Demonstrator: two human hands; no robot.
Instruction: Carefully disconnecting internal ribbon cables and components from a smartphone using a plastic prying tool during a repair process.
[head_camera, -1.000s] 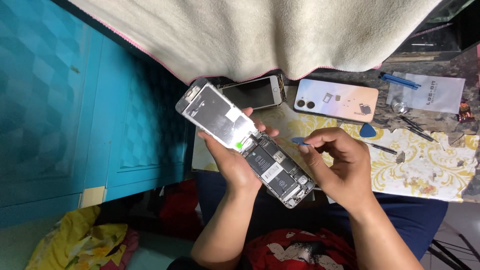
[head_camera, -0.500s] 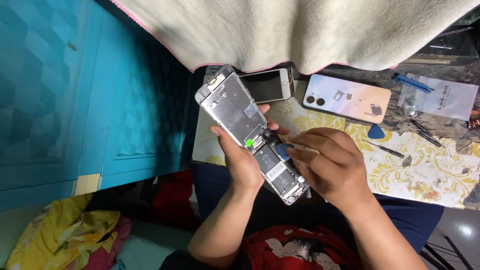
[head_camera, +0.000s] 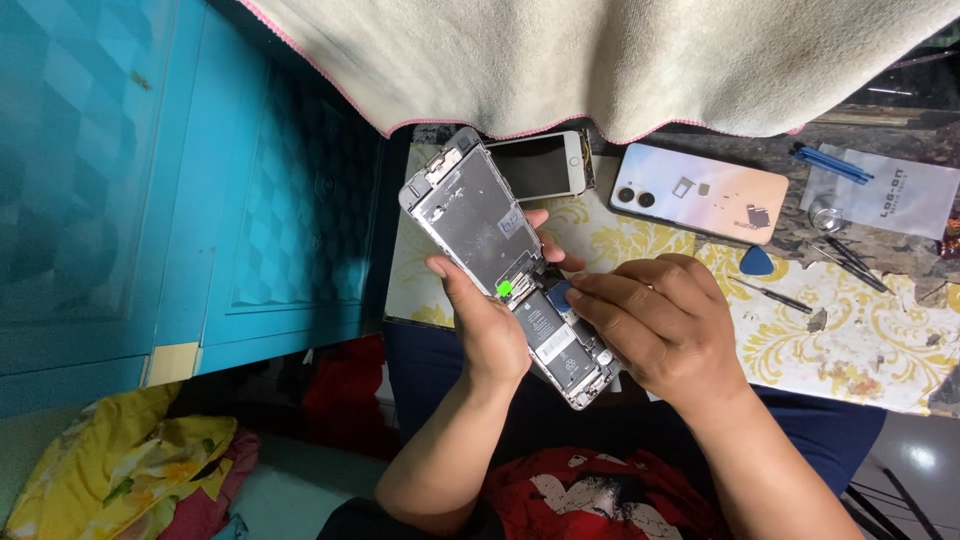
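- Head view: left hand wraps shut around an opened phone, held above the surface.
- Right hand pinches a blue pick against the phone's insides.

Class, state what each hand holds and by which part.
Left hand grips the opened phone around its middle. Right hand pinches a small blue tool; where cannot be told.

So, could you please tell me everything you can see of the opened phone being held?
The opened phone is silver-grey and folded open: a metal-backed screen half tilts up toward the cloth, and a body half shows the dark battery and a green tab. The left hand grips it above the lap, beside the table edge. The right hand rests on its lower half, pressing a small blue pick inside.
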